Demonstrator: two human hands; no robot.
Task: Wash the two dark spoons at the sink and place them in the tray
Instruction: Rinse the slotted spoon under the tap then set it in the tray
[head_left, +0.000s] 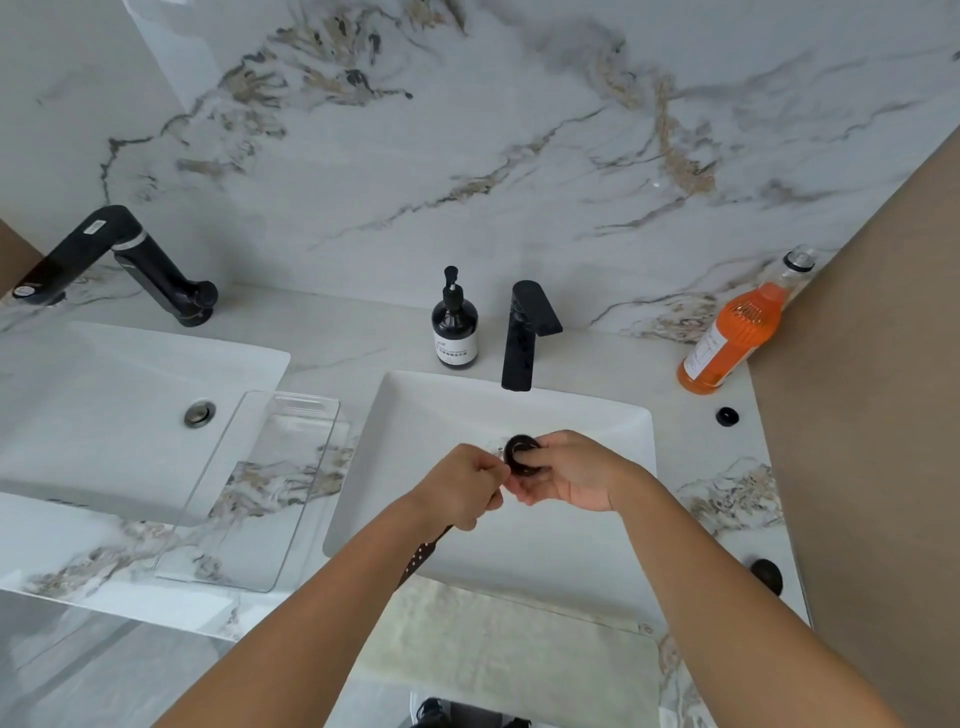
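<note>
Over the right sink (597, 415) both hands hold one dark spoon (521, 451). My left hand (462, 488) is closed around its handle, whose dotted end (423, 558) sticks out below the fist toward the sink's front edge. My right hand (571, 475) cups the spoon's round bowl, with fingers pressed on it. A second dark spoon (767, 574) lies on the counter right of the sink; only part of it shows. The clear tray (291, 410) lies on the counter between the two sinks, with nothing in it.
A black faucet (524, 338) stands behind the right sink, with a dark soap pump bottle (455, 327) to its left. An orange bottle (727, 343) leans at the back right. A small black cap (727, 415) lies near it. The left sink (104, 374) has its own black faucet (119, 260).
</note>
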